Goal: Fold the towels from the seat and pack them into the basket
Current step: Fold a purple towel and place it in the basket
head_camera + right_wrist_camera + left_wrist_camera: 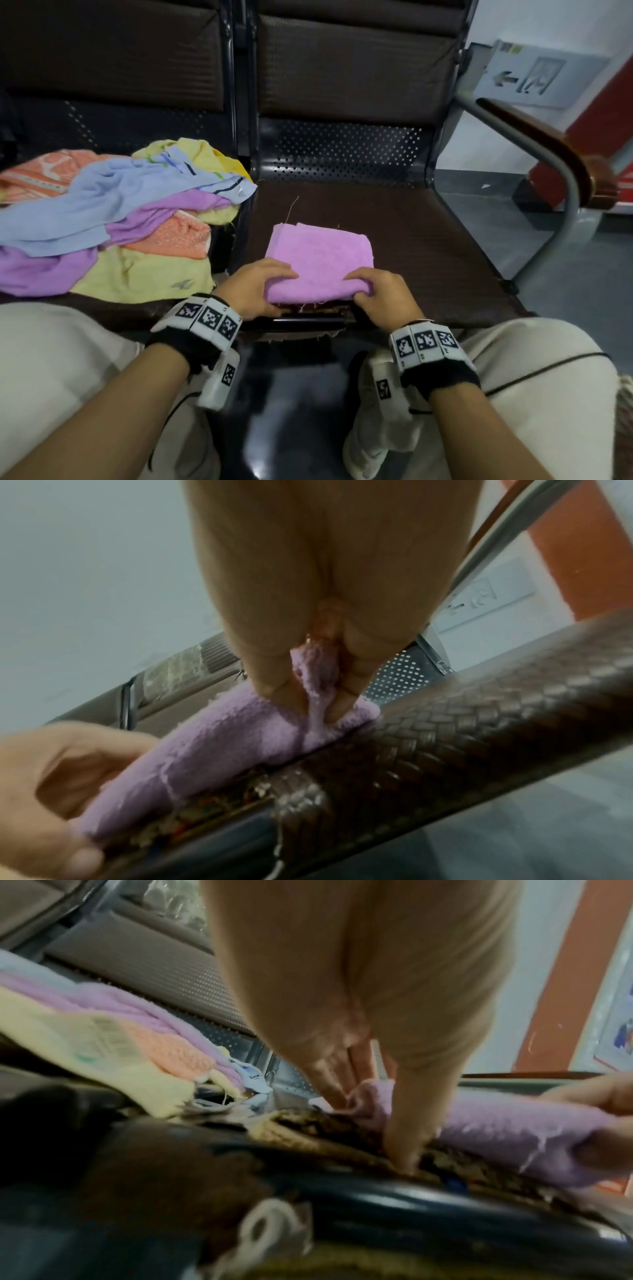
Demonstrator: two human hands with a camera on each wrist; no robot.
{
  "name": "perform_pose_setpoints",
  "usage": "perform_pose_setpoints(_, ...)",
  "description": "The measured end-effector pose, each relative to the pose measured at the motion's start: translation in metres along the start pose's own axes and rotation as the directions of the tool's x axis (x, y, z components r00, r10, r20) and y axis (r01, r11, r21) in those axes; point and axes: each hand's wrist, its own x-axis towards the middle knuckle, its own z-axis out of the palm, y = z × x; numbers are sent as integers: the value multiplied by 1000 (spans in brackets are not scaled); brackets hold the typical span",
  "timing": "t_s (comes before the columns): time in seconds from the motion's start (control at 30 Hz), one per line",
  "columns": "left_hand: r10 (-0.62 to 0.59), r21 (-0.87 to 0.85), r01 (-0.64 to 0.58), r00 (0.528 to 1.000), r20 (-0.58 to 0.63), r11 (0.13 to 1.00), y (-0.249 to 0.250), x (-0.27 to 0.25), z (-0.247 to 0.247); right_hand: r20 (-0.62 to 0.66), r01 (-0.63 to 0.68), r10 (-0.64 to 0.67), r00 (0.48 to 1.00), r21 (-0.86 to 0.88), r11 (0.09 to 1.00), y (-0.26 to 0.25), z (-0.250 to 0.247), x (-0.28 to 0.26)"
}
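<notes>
A purple towel [318,253], folded into a thick rectangle, lies on the brown right-hand seat [428,246] close to its front edge. My left hand [270,291] grips the towel's near left corner, fingers on top and thumb under the edge. At the near right corner my right hand [363,287] pinches the fold in the same way. The left wrist view shows my left hand [377,1096] at the towel [507,1123]. In the right wrist view my right hand [308,685] has a bunch of the towel [222,739] between its fingers. No basket is in view.
A loose pile of towels [113,219] in blue, purple, orange and yellow covers the left seat. A metal armrest with a brown top [565,164] bounds the right seat. My knees in beige trousers [534,394] sit just below the seat's front bar.
</notes>
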Motion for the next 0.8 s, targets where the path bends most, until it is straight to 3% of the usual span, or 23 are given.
perform_pose_setpoints(0.07,35,24,-32,990,-138,999,-2,-5,3,-83,-41,46,995,65,997,2,0,-5)
perform_pose_setpoints(0.13,-2,-84,-22,961,-277,996,-1,-10,5,-152,-73,100,983,171,983,4,0,-7)
perform_pose_setpoints(0.2,-71,-208,0,941,-331,978,0,-9,5,-200,-99,167,965,310,945,5,0,-4)
perform_pose_setpoints(0.3,-168,-321,46,917,-363,946,4,3,3,-217,-145,257,942,428,892,5,-1,8)
perform_pose_setpoints(0.4,-251,-346,113,888,-385,931,6,22,-1,-261,-151,277,925,417,896,7,-3,25)
perform_pose_setpoints(0.57,-361,-282,266,853,-376,922,2,63,-12,-11,-269,293,956,365,891,22,-11,54)
perform_pose_setpoints(0.8,-442,-176,406,840,-316,897,-11,95,-10,-16,-465,482,876,238,853,38,-6,87)
